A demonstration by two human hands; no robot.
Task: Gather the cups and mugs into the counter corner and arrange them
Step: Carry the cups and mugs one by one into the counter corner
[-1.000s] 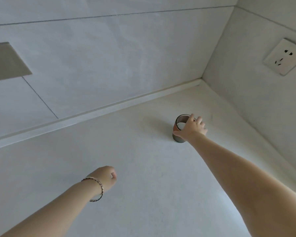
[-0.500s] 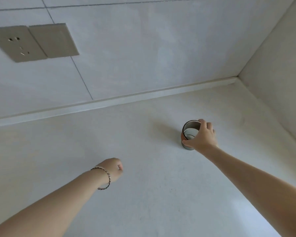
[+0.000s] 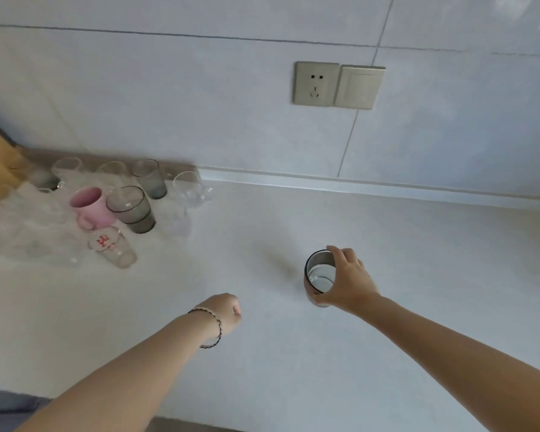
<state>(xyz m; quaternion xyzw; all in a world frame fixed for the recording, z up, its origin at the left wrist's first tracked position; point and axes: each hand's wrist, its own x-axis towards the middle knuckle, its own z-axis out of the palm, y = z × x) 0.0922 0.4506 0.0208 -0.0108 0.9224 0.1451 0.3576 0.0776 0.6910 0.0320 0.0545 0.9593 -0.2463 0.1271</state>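
Right hand grips one grey glass; left hand fisted, empty. One pink mug; one printed glass, red lettering unreadable.

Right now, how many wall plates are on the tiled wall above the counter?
2. A socket, and a blank switch plate directly to its right. More may lie outside the frame.

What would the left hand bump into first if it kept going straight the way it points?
Most likely the glass held by the right hand. The left hand points across the counter toward it, though depth is hard to judge.
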